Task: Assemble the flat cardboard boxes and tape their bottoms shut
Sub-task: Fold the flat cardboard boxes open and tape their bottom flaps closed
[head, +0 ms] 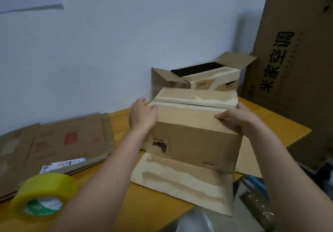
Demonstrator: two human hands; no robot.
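A brown cardboard box [194, 138] stands upside down on the wooden table [281, 125], its print inverted. Its two upper flaps are folded in, with a dark gap between them. My left hand [142, 114] presses flat against the box's left end, thumb on the near flap. My right hand [237, 118] lies on the near flap at the right corner, fingers fairly straight. One lower flap [180, 181] spreads flat on the table toward me. A roll of yellowish tape [43, 195] lies at the near left.
A stack of flat cardboard boxes [54, 148] lies on the table's left side, with a small printed packet [63, 165] on it. A second assembled box [207, 78], top open, sits behind by the wall. A tall printed carton [292, 60] stands at the right.
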